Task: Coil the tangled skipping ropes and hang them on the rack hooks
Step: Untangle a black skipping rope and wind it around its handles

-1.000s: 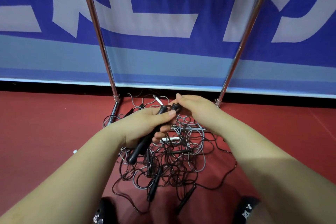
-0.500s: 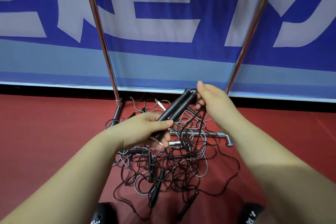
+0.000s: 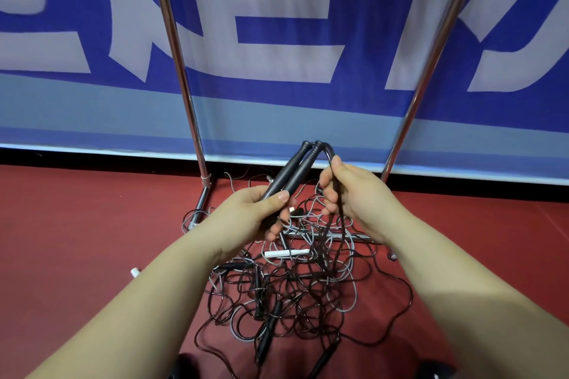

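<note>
The 2 black handles (image 3: pixel 292 170) of 1 skipping rope are held side by side above the tangled pile (image 3: pixel 295 283), their cord ends raised and pointing away from the person. They are gripped near their lower ends by the left hand (image 3: pixel 257 215), fingers wrapped under and thumb laid across the top. The black cords (image 3: pixel 337 194) that leave the handle tips bend over and run down through the right hand (image 3: pixel 354 194), whose fingers are curled round them just to the right of the handles. Below that hand the cords drop straight into the pile, where black and grey ropes, several more dark handles and a white handle (image 3: pixel 286 253) are knotted together on the red floor (image 3: pixel 77 240). The pile lies over the base bars of the rack, between its 2 chrome uprights (image 3: pixel 181 71); no hooks are in view. The step in hand is judged to be the drawing of this 1 rope free before it is coiled. It would be done best if the handles were kept pinned together as a fixed end, and the 2 strands were let slide through a loose right-hand grip while being lifted slowly. Where a loop of another rope is caught and rises with them, it is better shaken or picked off than pulled against, since a hard tug is likely to tighten the knots.
</note>
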Action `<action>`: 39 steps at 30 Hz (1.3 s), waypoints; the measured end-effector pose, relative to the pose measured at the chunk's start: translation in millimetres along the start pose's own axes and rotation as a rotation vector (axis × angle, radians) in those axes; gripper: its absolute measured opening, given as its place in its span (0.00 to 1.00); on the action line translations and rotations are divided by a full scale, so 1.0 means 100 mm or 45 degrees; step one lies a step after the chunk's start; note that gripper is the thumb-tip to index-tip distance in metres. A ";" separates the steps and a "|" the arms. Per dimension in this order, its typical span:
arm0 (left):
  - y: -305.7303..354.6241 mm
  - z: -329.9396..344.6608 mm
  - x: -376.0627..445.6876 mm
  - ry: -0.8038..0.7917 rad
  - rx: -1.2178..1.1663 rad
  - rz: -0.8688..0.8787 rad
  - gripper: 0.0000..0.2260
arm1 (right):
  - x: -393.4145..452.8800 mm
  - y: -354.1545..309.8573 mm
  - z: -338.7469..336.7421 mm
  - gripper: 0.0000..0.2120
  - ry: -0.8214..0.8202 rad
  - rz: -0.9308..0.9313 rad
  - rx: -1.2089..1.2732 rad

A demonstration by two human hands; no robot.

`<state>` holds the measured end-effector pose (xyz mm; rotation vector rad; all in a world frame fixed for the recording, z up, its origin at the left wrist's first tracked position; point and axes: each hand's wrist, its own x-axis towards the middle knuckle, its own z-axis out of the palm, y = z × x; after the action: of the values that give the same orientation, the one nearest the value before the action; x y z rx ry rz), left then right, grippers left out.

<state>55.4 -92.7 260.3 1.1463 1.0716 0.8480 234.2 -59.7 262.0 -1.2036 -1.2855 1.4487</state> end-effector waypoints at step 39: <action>0.05 0.01 -0.06 -0.354 0.425 -0.277 0.09 | -0.14 -0.14 -0.21 0.03 -0.036 -0.283 -0.797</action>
<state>54.1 -97.5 266.6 1.3504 1.1042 0.3326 257.1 -67.1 277.1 -1.3721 -1.9074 0.9266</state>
